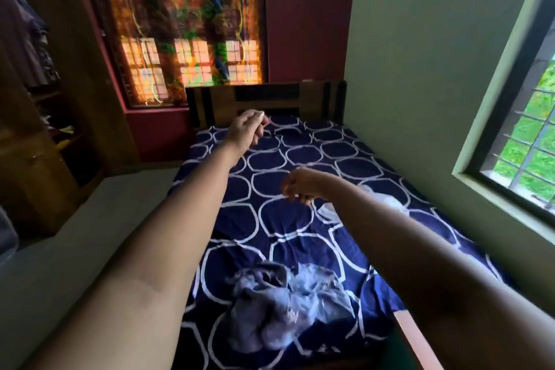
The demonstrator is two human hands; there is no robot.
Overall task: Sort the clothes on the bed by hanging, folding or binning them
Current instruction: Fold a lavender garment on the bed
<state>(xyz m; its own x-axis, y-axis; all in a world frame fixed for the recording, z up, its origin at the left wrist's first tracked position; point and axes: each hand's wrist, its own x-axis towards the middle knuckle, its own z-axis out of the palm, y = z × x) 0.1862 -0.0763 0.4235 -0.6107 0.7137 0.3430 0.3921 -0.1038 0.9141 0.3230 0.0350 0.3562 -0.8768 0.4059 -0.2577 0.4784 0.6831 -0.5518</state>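
Note:
A crumpled grey-blue garment lies on the near end of the bed, which wears a navy sheet with white ring patterns. A pale whitish cloth lies further up on the bed's right side, partly behind my right arm. My left hand is stretched out above the head end of the bed, fingers loosely curled, holding nothing. Hovering over the middle of the bed is my right hand, fingers hanging loosely curled and empty, just left of the whitish cloth.
An open wooden wardrobe with hung clothes stands at the left. A wooden headboard closes the far end. The green wall with a barred window runs along the bed's right side. Grey floor lies left of the bed.

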